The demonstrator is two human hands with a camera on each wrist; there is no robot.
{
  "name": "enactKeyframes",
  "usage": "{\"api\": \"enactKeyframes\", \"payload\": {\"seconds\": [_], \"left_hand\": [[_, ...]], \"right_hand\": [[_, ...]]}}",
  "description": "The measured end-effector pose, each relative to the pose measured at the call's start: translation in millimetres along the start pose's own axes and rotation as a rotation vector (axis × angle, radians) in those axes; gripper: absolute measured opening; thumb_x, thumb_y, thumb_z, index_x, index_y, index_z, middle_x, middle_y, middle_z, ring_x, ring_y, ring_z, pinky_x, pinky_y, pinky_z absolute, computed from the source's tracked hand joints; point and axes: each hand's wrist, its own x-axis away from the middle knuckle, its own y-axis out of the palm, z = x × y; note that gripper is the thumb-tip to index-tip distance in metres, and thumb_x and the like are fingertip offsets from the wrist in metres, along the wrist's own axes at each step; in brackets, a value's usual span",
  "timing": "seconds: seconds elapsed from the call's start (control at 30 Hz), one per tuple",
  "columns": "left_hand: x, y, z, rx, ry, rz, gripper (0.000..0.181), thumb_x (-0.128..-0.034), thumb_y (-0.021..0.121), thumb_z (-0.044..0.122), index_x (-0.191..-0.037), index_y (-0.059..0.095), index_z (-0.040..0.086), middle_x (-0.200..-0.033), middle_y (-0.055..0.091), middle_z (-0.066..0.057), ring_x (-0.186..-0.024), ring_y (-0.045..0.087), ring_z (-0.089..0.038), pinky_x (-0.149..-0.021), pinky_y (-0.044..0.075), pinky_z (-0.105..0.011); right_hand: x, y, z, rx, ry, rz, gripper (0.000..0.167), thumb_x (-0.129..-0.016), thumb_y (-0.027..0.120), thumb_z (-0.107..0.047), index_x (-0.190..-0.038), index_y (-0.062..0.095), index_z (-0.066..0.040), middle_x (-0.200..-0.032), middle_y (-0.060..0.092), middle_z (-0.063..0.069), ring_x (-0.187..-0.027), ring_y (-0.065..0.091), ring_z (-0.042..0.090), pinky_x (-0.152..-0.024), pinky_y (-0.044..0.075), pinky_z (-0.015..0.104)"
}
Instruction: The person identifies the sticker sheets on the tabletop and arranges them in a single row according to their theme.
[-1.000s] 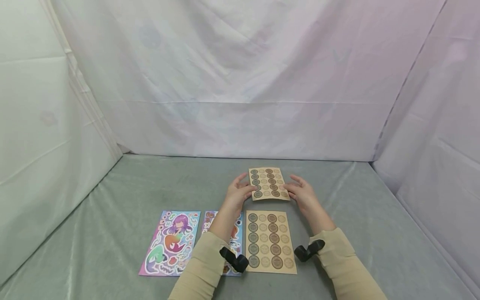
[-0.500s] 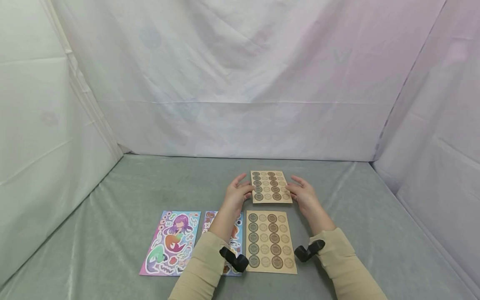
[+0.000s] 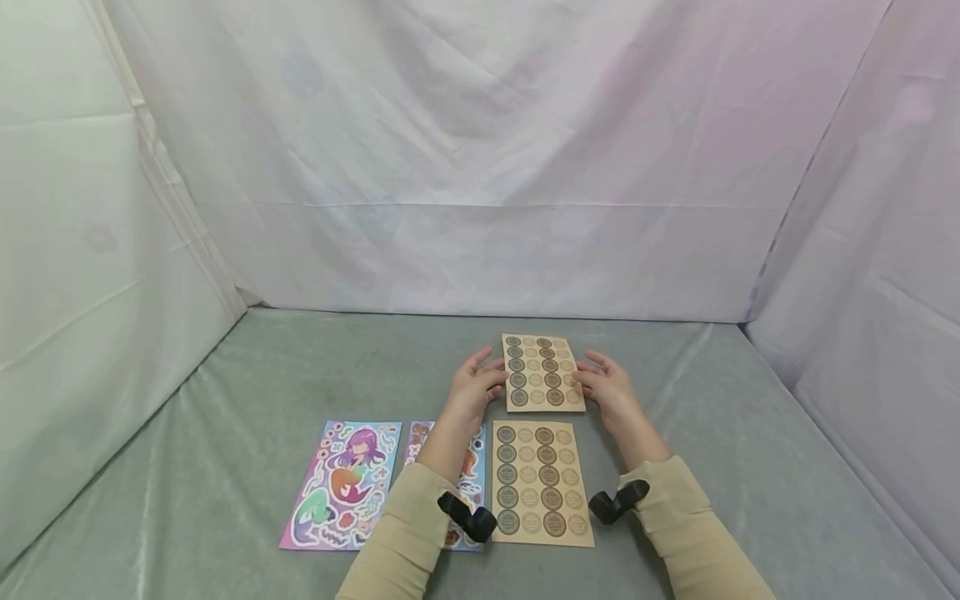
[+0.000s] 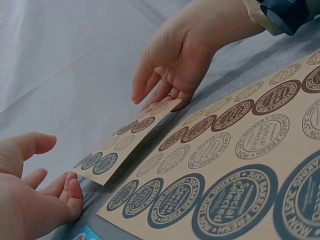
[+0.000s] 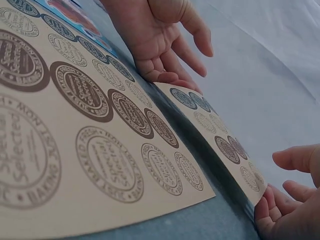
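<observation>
In the head view my left hand point(image 3: 471, 390) and right hand point(image 3: 607, 390) hold a kraft-brown sticker sheet point(image 3: 542, 375) by its left and right edges. Rows of round dark blue, brown and pale labels cover it. Some fingertips touch its sides while other fingers stay spread outward. A gap shows under the sheet's near edge point(image 4: 106, 183) in the left wrist view. Just nearer lies a matching brown sticker sheet point(image 3: 538, 487), flat on the cloth. My left forearm partly hides a blue sticker sheet point(image 3: 474, 475).
Farther left lies a purple-and-blue mermaid sticker sheet point(image 3: 345, 487). Grey cloth point(image 3: 765, 433) covers the table. White curtains point(image 3: 480, 167) stand behind and at both sides. Tan sleeves point(image 3: 678, 517) and black wrist mounts point(image 3: 618, 501) hang over the near part.
The held sticker sheet has shifted slightly right and nearer, and its tilt has changed. Both hands have barely moved. The sheets lying on the cloth look unchanged.
</observation>
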Motion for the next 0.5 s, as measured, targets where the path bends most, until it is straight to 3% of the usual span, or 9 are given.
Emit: {"api": "enactKeyframes", "payload": {"seconds": [0.1,0.5], "left_hand": [[-0.4,-0.4,0.7,-0.004,0.000,-0.007,0.065,-0.0857,0.063,-0.003,-0.145,0.038,0.007,-0.132,0.054,-0.014,-0.105,0.059,-0.023,-0.093,0.046,-0.038],[-0.6,-0.7,5.2,-0.058,0.024,-0.010,0.065,-0.0842,0.065,-0.001,-0.144,0.041,0.008,-0.132,0.056,-0.011,-0.106,0.058,-0.022,-0.092,0.047,-0.036]], "right_hand": [[0.4,0.3,-0.9,0.014,0.006,0.012,0.062,-0.094,0.058,-0.006,-0.149,0.030,-0.006,-0.142,0.044,0.019,-0.117,0.052,0.027,-0.081,0.049,0.025],[4.0,-1.0,-9.3,0.032,-0.005,0.012,0.063,-0.093,0.059,-0.007,-0.150,0.030,-0.008,-0.141,0.045,0.017,-0.120,0.051,0.030,-0.095,0.046,0.039]]}}
